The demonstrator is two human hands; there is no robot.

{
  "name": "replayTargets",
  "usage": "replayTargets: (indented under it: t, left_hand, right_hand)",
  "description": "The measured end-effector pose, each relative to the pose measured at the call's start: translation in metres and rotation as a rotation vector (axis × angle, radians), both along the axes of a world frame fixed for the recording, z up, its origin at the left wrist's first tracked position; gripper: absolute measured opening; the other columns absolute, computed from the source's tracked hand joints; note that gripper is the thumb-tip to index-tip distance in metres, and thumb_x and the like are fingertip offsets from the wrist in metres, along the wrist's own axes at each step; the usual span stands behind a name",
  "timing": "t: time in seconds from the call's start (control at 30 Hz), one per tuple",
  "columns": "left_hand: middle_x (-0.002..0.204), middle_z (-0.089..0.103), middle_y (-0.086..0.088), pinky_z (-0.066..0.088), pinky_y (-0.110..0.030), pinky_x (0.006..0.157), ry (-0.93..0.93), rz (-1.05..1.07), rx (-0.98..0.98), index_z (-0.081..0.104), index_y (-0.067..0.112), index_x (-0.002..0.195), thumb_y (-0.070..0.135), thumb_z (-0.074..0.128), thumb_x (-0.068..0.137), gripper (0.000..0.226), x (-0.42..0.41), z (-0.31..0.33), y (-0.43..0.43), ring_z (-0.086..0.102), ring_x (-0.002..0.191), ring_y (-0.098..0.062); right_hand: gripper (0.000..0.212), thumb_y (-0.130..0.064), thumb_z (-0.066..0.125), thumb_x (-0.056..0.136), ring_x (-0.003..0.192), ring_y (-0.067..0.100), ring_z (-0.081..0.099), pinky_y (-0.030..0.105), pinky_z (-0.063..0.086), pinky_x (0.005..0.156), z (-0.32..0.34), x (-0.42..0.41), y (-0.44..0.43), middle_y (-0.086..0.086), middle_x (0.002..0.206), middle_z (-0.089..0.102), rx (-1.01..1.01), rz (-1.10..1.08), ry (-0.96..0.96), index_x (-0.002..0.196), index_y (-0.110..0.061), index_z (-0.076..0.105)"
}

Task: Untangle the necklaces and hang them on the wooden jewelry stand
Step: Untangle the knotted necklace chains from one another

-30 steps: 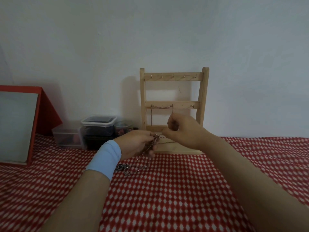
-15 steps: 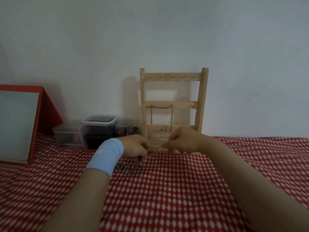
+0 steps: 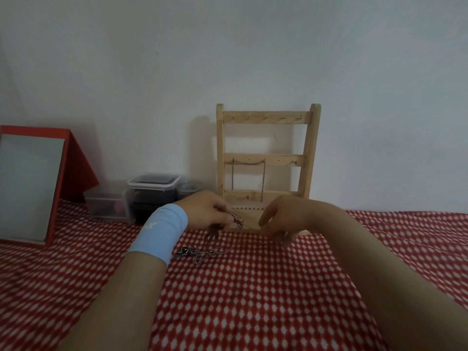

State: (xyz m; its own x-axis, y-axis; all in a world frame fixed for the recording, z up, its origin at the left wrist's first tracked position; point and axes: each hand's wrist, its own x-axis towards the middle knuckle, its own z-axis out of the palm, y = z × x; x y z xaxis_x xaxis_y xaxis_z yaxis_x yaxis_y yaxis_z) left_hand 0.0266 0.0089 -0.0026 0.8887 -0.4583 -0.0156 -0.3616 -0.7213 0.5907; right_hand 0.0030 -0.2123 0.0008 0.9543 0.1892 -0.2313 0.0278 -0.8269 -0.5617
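Two grips work: left grip pinches the tangle; right grip, at its three o'clock, we cannot tell. We advise teasing it apart slowly.

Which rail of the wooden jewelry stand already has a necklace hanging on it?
The middle rail: a chain drapes along it, both ends hanging down. The hooks on the top rail are bare.

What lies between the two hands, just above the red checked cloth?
In the head view, a bunched metal chain necklace pinched by the left hand, with one thin strand stretched to the right hand.
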Motion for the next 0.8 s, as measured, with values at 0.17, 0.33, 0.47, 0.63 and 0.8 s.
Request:
replayTargets:
  t: [0.17,0.33,0.47,0.63,0.8]
  left_hand:
    - [0.095,0.071,0.019,0.046,-0.013,0.085,-0.077,-0.044,-0.085,0.075,0.029,0.104,0.020,0.068,0.090,0.018,-0.002,0.007,0.000,0.064,0.090,0.004]
    - [0.088,0.075,0.006,0.053,-0.017,0.079,-0.101,-0.034,-0.276,0.073,0.025,0.093,0.011,0.072,0.085,0.016,-0.002,0.009,-0.005,0.071,0.081,-0.003]
    - [0.084,0.076,0.006,0.053,-0.019,0.081,-0.095,-0.016,-0.306,0.072,0.020,0.093,0.012,0.072,0.086,0.011,-0.003,0.011,-0.005,0.071,0.079,-0.001]
    - [0.085,0.076,0.006,0.053,-0.030,0.090,-0.133,-0.046,-0.231,0.073,0.024,0.090,0.020,0.074,0.083,0.008,-0.002,0.010,-0.005,0.071,0.087,-0.007]
    - [0.084,0.072,0.006,0.053,-0.019,0.076,-0.262,-0.054,-0.301,0.072,0.021,0.087,0.011,0.074,0.084,0.011,-0.004,0.013,-0.005,0.067,0.081,-0.005]
  right_hand:
    - [0.018,-0.022,0.070,0.094,0.098,0.006,0.067,0.028,0.052,0.097,0.008,-0.001,0.005,-0.007,0.109,0.077,-0.229,0.108,-0.290,0.109,-0.021,0.080]
    - [0.025,-0.032,0.066,0.096,0.103,0.008,0.069,0.033,0.055,0.097,-0.003,0.006,0.017,-0.008,0.111,0.076,0.227,0.101,-0.347,0.119,-0.027,0.074]
    - [0.012,-0.033,0.073,0.093,0.082,0.012,0.072,0.027,0.061,0.082,-0.005,0.004,0.015,-0.005,0.084,0.077,0.404,0.092,-0.306,0.093,-0.024,0.080]
    - [0.013,-0.023,0.070,0.096,0.073,0.011,0.063,0.026,0.059,0.076,-0.004,0.003,0.008,-0.001,0.079,0.073,0.466,0.084,-0.270,0.090,-0.017,0.080]
    - [0.020,-0.025,0.065,0.099,0.059,0.006,0.059,0.030,0.055,0.073,-0.003,0.003,0.003,-0.010,0.065,0.070,0.475,0.047,-0.158,0.090,-0.012,0.076]
